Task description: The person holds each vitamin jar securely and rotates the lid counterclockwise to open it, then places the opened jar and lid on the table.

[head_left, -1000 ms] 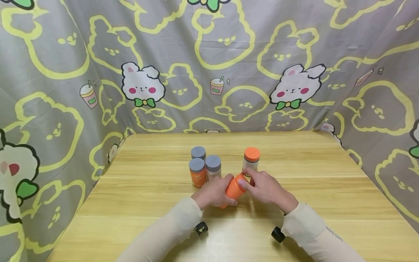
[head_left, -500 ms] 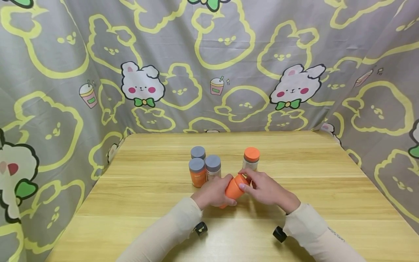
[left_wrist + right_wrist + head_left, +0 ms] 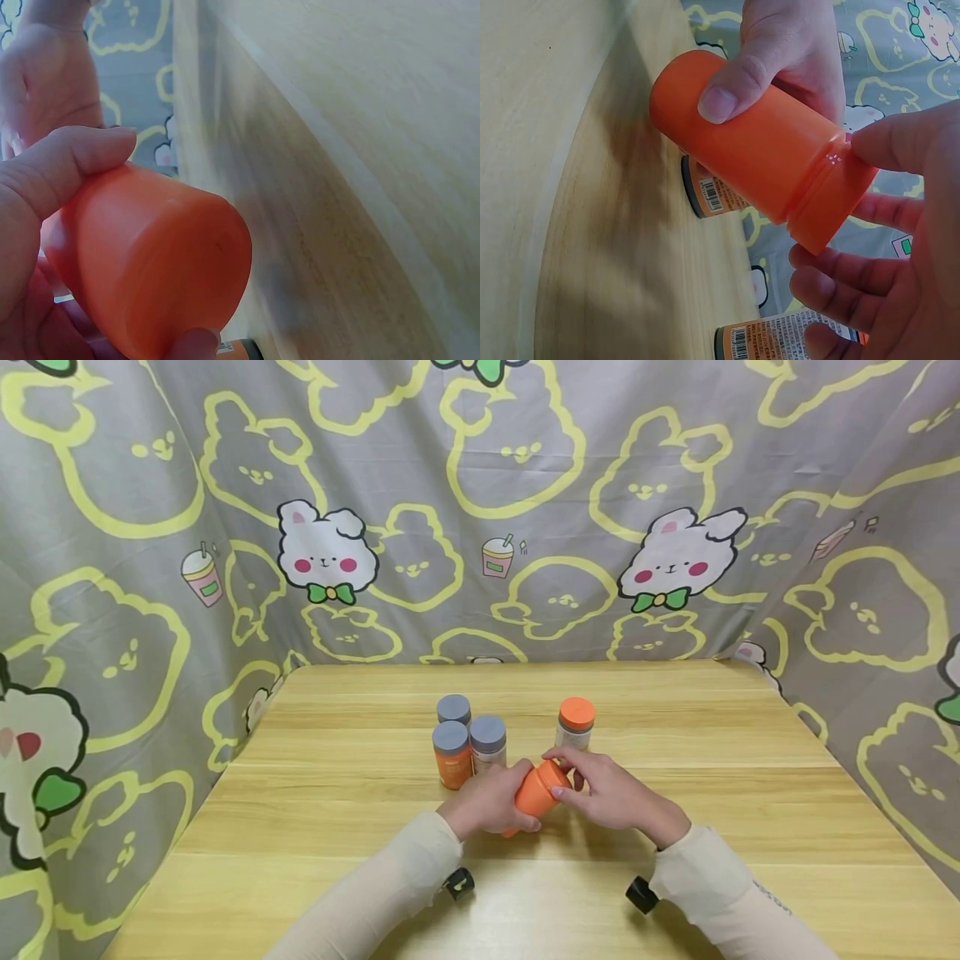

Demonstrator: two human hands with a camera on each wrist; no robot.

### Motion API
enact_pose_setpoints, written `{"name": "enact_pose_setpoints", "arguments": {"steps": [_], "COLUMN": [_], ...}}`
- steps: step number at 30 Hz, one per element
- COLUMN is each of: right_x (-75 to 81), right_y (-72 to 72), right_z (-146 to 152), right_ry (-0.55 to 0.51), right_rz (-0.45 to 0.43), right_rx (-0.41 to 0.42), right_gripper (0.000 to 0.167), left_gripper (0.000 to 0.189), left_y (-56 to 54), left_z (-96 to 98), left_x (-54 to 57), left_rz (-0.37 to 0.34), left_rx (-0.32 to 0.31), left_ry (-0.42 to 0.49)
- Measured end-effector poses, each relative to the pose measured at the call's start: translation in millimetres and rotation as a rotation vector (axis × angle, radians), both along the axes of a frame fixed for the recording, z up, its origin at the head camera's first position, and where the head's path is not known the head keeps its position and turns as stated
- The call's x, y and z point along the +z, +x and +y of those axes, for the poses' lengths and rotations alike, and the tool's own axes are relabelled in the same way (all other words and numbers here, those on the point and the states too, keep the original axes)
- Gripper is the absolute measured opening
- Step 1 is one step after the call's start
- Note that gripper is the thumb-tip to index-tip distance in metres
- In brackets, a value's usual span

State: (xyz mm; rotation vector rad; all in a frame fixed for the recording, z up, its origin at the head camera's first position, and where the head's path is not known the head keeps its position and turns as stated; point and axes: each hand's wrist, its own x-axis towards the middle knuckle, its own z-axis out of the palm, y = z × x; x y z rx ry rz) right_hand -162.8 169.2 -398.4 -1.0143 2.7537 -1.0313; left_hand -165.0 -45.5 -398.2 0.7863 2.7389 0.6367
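Note:
An orange plastic bottle (image 3: pixel 531 795) is tilted above the table, its screw cap (image 3: pixel 553 773) toward the upper right. My left hand (image 3: pixel 489 799) grips the body; in the left wrist view the smooth base of the bottle (image 3: pixel 180 262) faces the camera. The thumb and fingers of my right hand (image 3: pixel 615 789) hold the cap's edge. In the right wrist view, the cap (image 3: pixel 834 199) sits on the bottle with a narrow groove below it. Just behind my right hand stands a bottle with an orange cap (image 3: pixel 577 716), partly hidden by the fingers.
Left of my hands, three grey-capped bottles stand close together: one at the back (image 3: pixel 453 707), an orange one in front (image 3: pixel 453 764), and a pale one (image 3: pixel 489 737) partly behind my left hand. A patterned curtain (image 3: pixel 420 552) borders the wooden table (image 3: pixel 315 760).
My right hand has shifted slightly right, its thumb sliding lower along the cap's edge. The left hand and the bottle have barely moved. The standing bottles stay in place.

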Motion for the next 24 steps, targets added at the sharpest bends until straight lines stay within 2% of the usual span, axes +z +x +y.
{"name": "enact_pose_setpoints", "arguments": {"steps": [7,13,16,20,24], "right_x": [-1.0,-2.8,-2.4,-1.4,-0.9], "right_y": [0.4,-0.5,-0.4,-0.5,-0.4], "right_z": [1.0,0.1,-0.3,-1.7,-1.7], "right_ry": [0.009,0.049,0.073,0.074,0.048], "right_rz": [-0.008,0.035,0.028,0.011,0.005], "right_rx": [-0.027,-0.12,-0.157,-0.158,-0.124], "right_gripper": [0.048,0.043,0.042,0.038,0.034], "left_gripper": [0.056,0.058,0.058,0.058,0.057], "left_y": [0.9,1.3,1.6,1.6,1.3], "left_z": [0.7,2.1,2.4,2.7,3.4], "left_x": [1.3,2.2,2.7,2.6,2.2], "left_rz": [-0.001,0.009,0.014,0.005,0.004], "left_rx": [0.002,-0.006,-0.01,-0.009,-0.007], "left_ry": [-0.003,-0.003,-0.007,-0.007,-0.012]}}
